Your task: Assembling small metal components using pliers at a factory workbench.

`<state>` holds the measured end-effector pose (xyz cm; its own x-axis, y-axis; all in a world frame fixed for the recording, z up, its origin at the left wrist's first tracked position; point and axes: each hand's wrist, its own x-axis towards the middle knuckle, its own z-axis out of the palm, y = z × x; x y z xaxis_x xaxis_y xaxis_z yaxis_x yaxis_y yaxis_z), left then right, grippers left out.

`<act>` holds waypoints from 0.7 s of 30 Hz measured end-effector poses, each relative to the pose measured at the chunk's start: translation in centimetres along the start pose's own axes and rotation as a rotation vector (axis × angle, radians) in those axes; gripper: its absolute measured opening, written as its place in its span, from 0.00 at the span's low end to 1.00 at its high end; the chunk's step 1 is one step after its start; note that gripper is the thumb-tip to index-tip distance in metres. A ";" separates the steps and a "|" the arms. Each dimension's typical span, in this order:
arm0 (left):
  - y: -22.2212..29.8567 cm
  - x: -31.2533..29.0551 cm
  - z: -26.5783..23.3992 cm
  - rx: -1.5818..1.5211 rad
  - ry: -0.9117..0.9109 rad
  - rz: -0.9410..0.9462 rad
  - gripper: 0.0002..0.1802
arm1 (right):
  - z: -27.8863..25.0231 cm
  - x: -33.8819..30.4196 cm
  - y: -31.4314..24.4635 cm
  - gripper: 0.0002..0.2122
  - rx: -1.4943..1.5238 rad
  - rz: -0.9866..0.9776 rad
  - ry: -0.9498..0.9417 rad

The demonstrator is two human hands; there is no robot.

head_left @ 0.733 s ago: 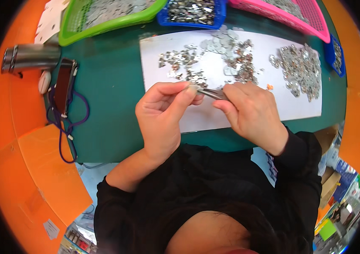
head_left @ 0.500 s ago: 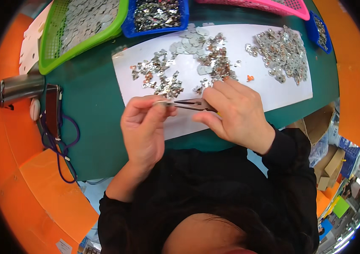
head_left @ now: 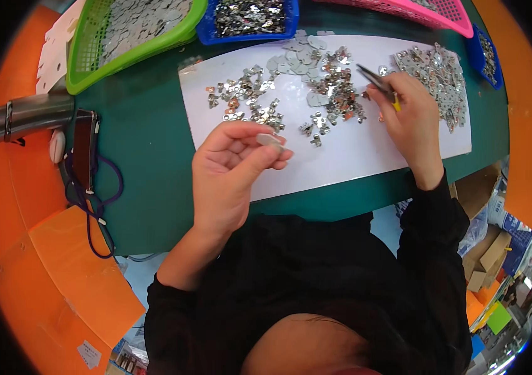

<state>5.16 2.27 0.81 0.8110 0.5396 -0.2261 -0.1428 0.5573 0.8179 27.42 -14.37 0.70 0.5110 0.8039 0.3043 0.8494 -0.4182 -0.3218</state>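
Observation:
Between the thumb and fingers of my left hand (head_left: 231,169) is a small flat grey metal piece (head_left: 268,140), held above the near part of a white sheet (head_left: 334,169). My right hand (head_left: 412,122) is closed round pliers (head_left: 375,81) with dark jaws and a bit of yellow on the handle. The jaws point up and left, apart from the left hand. Beyond the hands lie a pile of small shiny metal clips (head_left: 250,94), a pile of silver and copper-coloured clips (head_left: 339,90), flat grey plates (head_left: 296,59) and a heap of silver pieces (head_left: 434,78).
Along the back stand a green basket (head_left: 141,62), a blue tray (head_left: 250,39) and a pink basket (head_left: 453,22), with a small blue tray (head_left: 494,59) at right. A steel flask (head_left: 34,117) and a phone (head_left: 84,150) with a purple cord lie left on the green table (head_left: 147,181).
The pliers have left the piece in my left hand and moved right and away with my right hand. My left hand has shifted slightly right, still pinching the piece.

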 end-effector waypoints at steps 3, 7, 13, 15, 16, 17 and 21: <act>0.4 -0.1 0.9 0.086 -0.026 -0.002 0.12 | -0.7 0.0 -1.9 0.04 0.251 0.237 -0.020; 0.2 -0.4 1.5 0.373 -0.071 0.113 0.13 | -1.8 0.5 -7.3 0.06 0.580 0.011 -0.095; -0.6 -0.5 1.4 0.605 -0.073 0.395 0.16 | -1.7 0.9 -8.0 0.11 0.616 -0.116 -0.153; -0.8 -0.5 1.1 0.718 -0.076 0.446 0.17 | -1.8 0.9 -8.0 0.12 0.584 -0.158 -0.127; -0.7 -0.6 1.1 0.717 -0.074 0.446 0.17 | -1.8 0.9 -8.1 0.12 0.585 -0.159 -0.129; -0.6 -0.6 1.1 0.738 -0.063 0.453 0.17 | -1.9 0.9 -8.1 0.13 0.597 -0.150 -0.153; -0.3 -0.6 1.0 0.778 -0.048 0.444 0.16 | -2.1 1.2 -8.1 0.12 0.627 -0.203 -0.195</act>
<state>5.30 1.12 1.27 0.7983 0.5666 0.2042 -0.0378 -0.2914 0.9559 21.47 -10.90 5.58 0.2669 0.9264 0.2658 0.6591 0.0258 -0.7516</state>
